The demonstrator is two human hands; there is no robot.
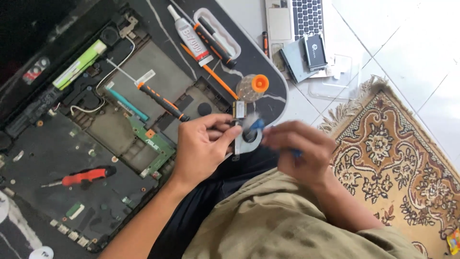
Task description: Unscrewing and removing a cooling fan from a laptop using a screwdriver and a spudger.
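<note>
free: tiled floor (412,52) | blocked: screwdrivers (160,101), glue tube (190,36) on opened laptop (62,158)

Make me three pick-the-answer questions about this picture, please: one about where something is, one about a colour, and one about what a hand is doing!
1. Where does the red-handled screwdriver lie?
A. on the opened laptop base
B. on the rug
C. on the white tiles

2. What colour is the cap on the small round container?
A. green
B. orange
C. purple

3. What is the left hand doing?
A. lying flat
B. pointing
C. gripping a small grey part

Answers: 1 A, it rests on the dark base. 2 B, the cap is bright orange. 3 C, its fingers close on the part.
</note>
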